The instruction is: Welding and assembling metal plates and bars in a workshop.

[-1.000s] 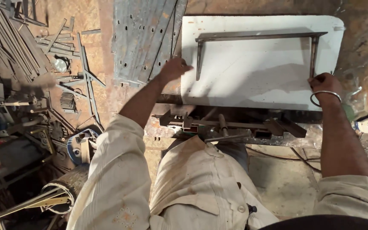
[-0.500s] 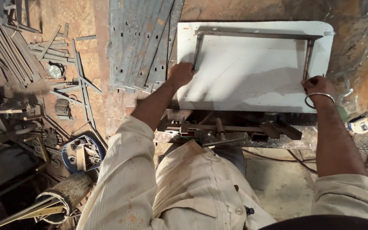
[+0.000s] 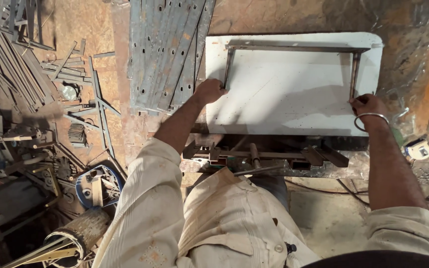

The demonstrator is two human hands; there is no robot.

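On the white counter (image 3: 294,104), the U-shaped metal frame (image 3: 294,48) lies crosswise ahead; left hand (image 3: 209,92) and right hand (image 3: 368,105) each pinch 1 leg end.

shirt (image 3: 224,223): cream, button-front, smudged with grime | sleeves: rolled above the elbows | buttons: pale, small | right wrist: thin metal bangle (image 3: 371,119) | hands: bare, no gloves

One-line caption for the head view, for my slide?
Both hands, left hand and right hand, grip a metal frame lying on a white panel.
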